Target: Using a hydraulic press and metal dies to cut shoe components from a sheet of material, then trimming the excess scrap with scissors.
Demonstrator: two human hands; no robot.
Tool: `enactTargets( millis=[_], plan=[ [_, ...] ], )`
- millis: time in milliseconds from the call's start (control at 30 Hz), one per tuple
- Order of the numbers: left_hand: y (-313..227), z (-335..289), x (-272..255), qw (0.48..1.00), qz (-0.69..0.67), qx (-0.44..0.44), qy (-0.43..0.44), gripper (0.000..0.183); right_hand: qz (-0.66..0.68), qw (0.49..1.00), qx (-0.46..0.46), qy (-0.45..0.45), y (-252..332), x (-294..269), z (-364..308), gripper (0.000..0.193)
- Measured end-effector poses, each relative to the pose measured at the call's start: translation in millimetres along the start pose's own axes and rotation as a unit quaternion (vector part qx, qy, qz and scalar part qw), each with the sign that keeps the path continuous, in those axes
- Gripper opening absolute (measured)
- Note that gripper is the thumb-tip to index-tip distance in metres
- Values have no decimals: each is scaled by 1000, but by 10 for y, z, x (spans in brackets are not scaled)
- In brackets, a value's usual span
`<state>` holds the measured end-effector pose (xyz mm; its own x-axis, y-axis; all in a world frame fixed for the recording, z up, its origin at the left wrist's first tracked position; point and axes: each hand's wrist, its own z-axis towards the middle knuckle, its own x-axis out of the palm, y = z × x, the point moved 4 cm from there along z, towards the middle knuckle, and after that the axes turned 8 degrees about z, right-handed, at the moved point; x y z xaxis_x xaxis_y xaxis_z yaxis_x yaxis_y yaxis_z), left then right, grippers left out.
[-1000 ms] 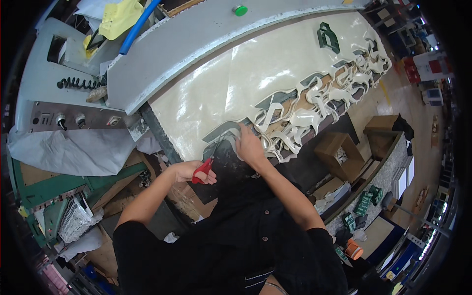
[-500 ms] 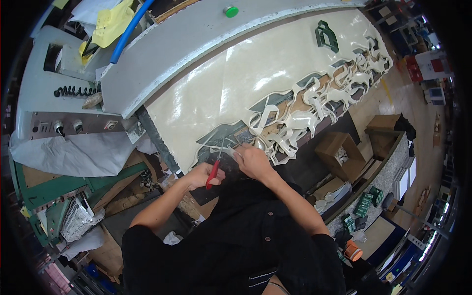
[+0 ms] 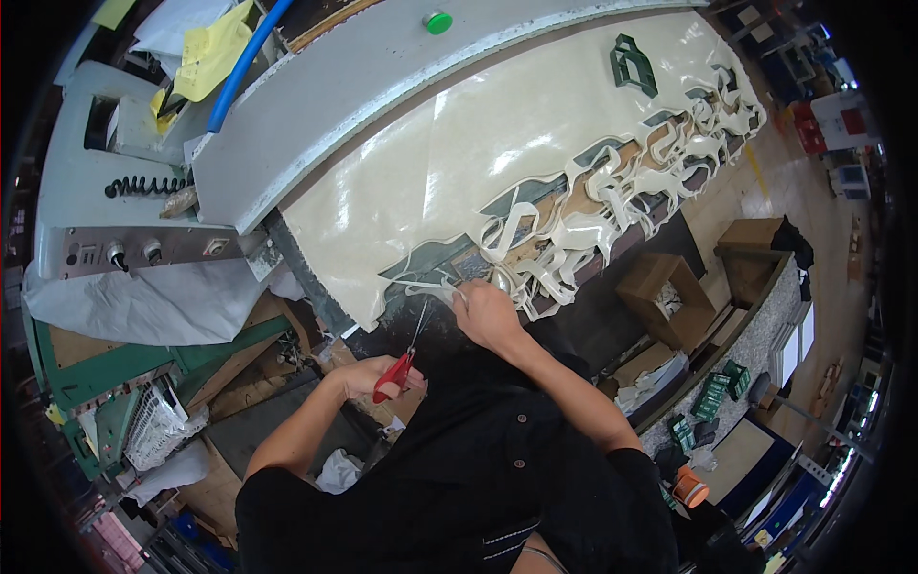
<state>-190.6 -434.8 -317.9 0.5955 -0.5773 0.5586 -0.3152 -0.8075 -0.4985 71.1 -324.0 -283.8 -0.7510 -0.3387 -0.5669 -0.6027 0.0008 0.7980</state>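
Red-handled scissors (image 3: 393,379) are in my left hand (image 3: 363,377), with the blades pointing up and away from me. They stand a little apart from the material. My right hand (image 3: 489,316) pinches a thin cream strip (image 3: 430,286) at the near edge of a large glossy cream sheet (image 3: 402,172). The strip crosses a cut-out gap over a dark surface. Beyond my right hand, a tangle of cream offcuts (image 3: 585,232) runs along the sheet's right side.
A dark green cutting die (image 3: 633,67) rests on the far part of the sheet. A grey machine beam (image 3: 335,91) with a green button (image 3: 437,22) spans behind it. To the left is a control panel (image 3: 143,251). A cardboard box (image 3: 669,298) stands at right.
My left hand has drawn the scissors back toward me and slightly left, away from the strip. My right hand stays nearly in place, holding the strip.
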Motion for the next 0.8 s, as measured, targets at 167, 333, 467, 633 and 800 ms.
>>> enactTargets(
  millis=[167,333,467,633,800],
  plan=[
    [-402,402,-127,985,106,50,-128,65,4,996,-74,58,116,-119,-56,26],
    [-390,298,-273,958,67,18,-278,44,-33,986,-98,135,7,-223,-130,27],
    [-187,21,-281,975,29,18,-219,59,-176,943,82,271,-582,-795,-692,24],
    [-199,251,-460,957,130,3,-260,66,128,990,-24,56,-283,-1705,-536,47],
    [-435,386,-545,962,138,19,-233,67,-72,982,-134,-108,-335,-834,383,84]
  ],
)
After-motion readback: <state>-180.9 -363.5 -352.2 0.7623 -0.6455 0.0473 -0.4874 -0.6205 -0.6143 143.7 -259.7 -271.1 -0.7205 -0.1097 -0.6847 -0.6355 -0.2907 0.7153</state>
